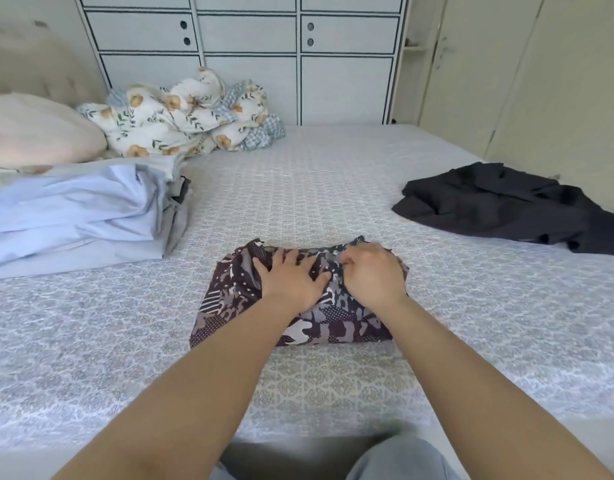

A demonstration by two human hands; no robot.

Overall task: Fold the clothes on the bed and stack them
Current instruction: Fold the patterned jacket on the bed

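Note:
A dark patterned garment [229, 306], purple, grey and white, lies folded into a compact rectangle in the middle of the bed [333, 188]. My left hand [291, 278] lies flat on its top with fingers spread, pressing it down. My right hand [373, 275] sits beside it on the garment's right part, fingers curled and pinching the cloth near the far edge. A stack of folded pale blue and grey clothes [76, 216] rests at the left. A black garment [499, 206] lies crumpled and unfolded at the right.
A pink pillow [35, 129] and a bunched floral quilt [180, 116] lie at the head of the bed on the left. White cabinets [250, 39] stand behind the bed, a cream wardrobe [527, 81] to the right. My knees [399, 459] show at the bottom edge.

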